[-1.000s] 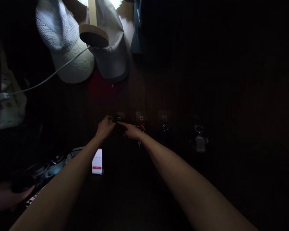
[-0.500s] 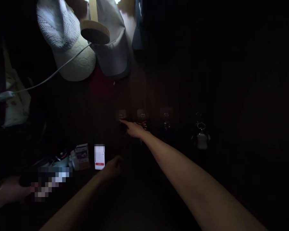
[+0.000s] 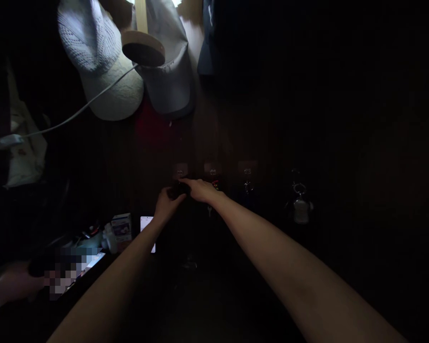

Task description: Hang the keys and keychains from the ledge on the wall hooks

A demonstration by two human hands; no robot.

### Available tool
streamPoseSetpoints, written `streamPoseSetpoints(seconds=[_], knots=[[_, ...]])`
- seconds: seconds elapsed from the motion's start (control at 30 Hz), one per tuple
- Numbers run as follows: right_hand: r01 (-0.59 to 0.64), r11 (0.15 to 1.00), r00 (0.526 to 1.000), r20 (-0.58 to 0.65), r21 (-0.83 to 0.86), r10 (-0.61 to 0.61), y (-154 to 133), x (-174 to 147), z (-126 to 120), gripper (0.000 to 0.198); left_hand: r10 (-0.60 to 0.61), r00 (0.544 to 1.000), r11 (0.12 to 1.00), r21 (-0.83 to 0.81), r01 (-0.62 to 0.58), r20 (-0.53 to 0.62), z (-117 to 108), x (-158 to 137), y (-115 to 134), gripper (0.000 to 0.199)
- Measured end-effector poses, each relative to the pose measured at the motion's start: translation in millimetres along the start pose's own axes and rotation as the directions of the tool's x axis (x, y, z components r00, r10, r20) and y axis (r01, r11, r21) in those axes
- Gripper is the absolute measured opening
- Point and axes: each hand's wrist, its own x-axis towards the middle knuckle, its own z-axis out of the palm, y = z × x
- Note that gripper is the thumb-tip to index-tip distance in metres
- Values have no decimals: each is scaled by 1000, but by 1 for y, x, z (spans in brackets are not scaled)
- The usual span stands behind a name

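Both hands meet in dim light just below the leftmost clear adhesive hook (image 3: 180, 171) on a dark wooden surface. My right hand (image 3: 201, 190) reaches in from the right, its index fingertip at the hook and the other fingers curled. From below left, my left hand (image 3: 167, 204) bends its thumb and fingers around a dark item (image 3: 179, 189) between the hands. What that item is, I cannot make out. Behind my right wrist, a red and gold trinket (image 3: 215, 185) hangs partly hidden under the second hook (image 3: 212, 171), with a key (image 3: 209, 210) lower down.
A key ring (image 3: 248, 186) hangs from a third hook (image 3: 247, 170), and a silvery keychain (image 3: 301, 209) hangs farther right. Above are a white cap (image 3: 110, 93), a grey cap (image 3: 169, 90) and a round lamp base (image 3: 143, 50) with a cable. A lit phone (image 3: 146, 224) and a small box (image 3: 122, 227) stand lower left.
My left hand has moved up from beside the phone to the dark item next to my right hand. The right hand has stayed by the hook. The left forearm now covers part of the phone.
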Motion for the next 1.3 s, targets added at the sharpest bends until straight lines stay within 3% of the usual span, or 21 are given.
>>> streamPoseSetpoints(seconds=[0.13,0.27,0.37,0.5,0.67,0.77,0.83,0.87,0.93,1.0,1.03,1.07,1.13,1.2,1.3], knots=[[25,989,999,-39,-146,-31,-2,1,-6,55,-72,995,989,121,80,-69,23,7,16,52],[20,975,999,-25,-220,-27,-2,2,-10,54,-134,984,973,172,153,-119,30,2,21,35],[8,973,1000,-1,-231,-8,-1,3,-12,55,-135,987,976,157,149,-92,21,0,23,26],[5,974,1000,15,-227,-2,2,3,-13,54,-120,991,983,128,128,-65,4,8,29,33],[2,978,1000,19,-209,1,3,4,-13,56,-110,993,984,-143,102,-44,-15,27,49,35],[27,982,999,21,-185,-24,2,2,-11,59,-135,990,975,-174,138,32,-19,20,46,30],[83,988,995,-46,-128,-90,-1,-6,-7,60,-143,966,988,-25,152,213,-16,-1,28,27],[115,990,986,-115,-80,-124,-2,-14,-4,60,-165,934,986,64,152,318,-13,-15,14,27],[166,985,944,-297,44,-146,-3,-35,7,55,-168,885,978,188,93,435,-4,-47,-16,28],[200,966,885,-454,165,-105,0,-59,23,45,-110,854,983,181,19,508,7,-75,-41,30],[198,955,842,-537,220,-51,3,-70,32,40,-127,838,984,177,38,531,12,-85,-49,31],[180,944,784,-620,277,32,8,-80,41,34,-144,831,982,184,51,538,17,-92,-53,34],[66,907,615,-733,416,291,18,-90,55,21,-140,838,981,191,44,527,24,-94,-51,31],[-57,823,511,-692,565,511,27,-88,63,26,-81,870,985,175,-6,486,30,-85,-38,24],[-235,714,495,-550,660,672,28,-70,67,50,15,930,991,118,-62,367,38,-64,-12,28]])
